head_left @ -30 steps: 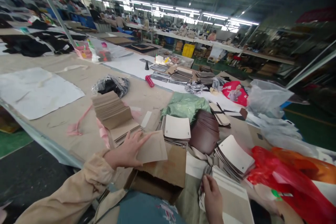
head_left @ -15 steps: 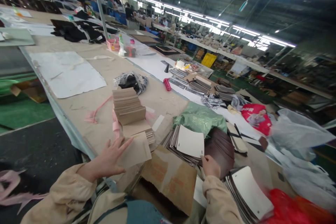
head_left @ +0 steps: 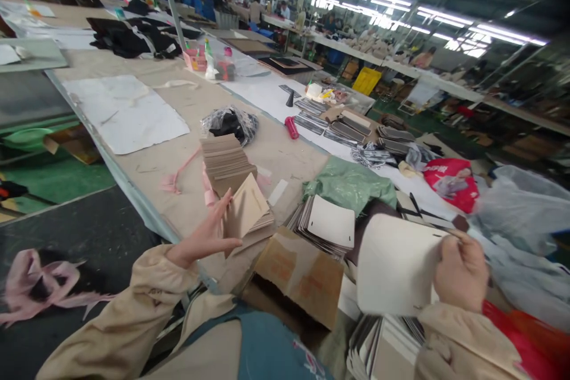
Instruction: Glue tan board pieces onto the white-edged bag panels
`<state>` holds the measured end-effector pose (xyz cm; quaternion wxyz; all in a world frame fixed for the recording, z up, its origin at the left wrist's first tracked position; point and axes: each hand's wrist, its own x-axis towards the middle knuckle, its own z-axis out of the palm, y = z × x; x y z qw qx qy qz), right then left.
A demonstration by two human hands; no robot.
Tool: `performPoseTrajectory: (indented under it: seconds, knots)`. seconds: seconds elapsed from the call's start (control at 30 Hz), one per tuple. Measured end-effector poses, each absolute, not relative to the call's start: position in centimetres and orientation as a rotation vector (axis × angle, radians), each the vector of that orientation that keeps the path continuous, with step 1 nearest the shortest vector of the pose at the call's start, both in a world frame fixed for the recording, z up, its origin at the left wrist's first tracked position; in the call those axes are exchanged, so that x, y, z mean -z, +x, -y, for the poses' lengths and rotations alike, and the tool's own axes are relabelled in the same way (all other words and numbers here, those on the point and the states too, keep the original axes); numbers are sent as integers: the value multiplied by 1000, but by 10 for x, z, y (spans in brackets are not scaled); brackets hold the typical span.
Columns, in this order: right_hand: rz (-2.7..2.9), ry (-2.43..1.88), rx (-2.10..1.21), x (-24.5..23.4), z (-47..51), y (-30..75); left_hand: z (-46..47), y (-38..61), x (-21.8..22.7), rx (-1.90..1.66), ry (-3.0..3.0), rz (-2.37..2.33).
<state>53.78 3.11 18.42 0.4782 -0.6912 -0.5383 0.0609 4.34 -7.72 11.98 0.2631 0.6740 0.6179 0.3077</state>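
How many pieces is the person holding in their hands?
2. A tan piece, tipped up in the left hand; a white piece in the right hand. More might hide behind them.

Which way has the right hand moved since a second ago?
Yes: right hand, beside the cardboard box earlier, is now farther right of it, gripping a raised white piece.

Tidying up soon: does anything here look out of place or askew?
Yes. Pink strips lie on the floor left of the table, and the tan stack leans, fanned sideways. Left hand holds a tan piece tilted; right hand holds a white piece.
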Motion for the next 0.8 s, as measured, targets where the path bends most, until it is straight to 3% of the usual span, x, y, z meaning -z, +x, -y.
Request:
performPoseTrajectory:
  seconds: [0.1, 0.23, 0.37, 0.57, 0.8]
  knots:
    - [1704, -1563, -444, -190, -21, 509, 76, 59, -117, -957, 1663, -1506]
    - [2281, -1228, -949, -164, -15, 439, 75, 86, -118, -980, 1616, -1324]
    - [2527, -941, -1148, -131, -20, 383, 75, 101, -123, -1022, 1637, -1185]
    - [2474, -975, -1178, -92, -37, 351, 80, 112, -121, -1268, 1390, -856]
    - [1840, -1355, -1194, -87, -14, 366, 82, 136, -127, -1326, 1287, -745]
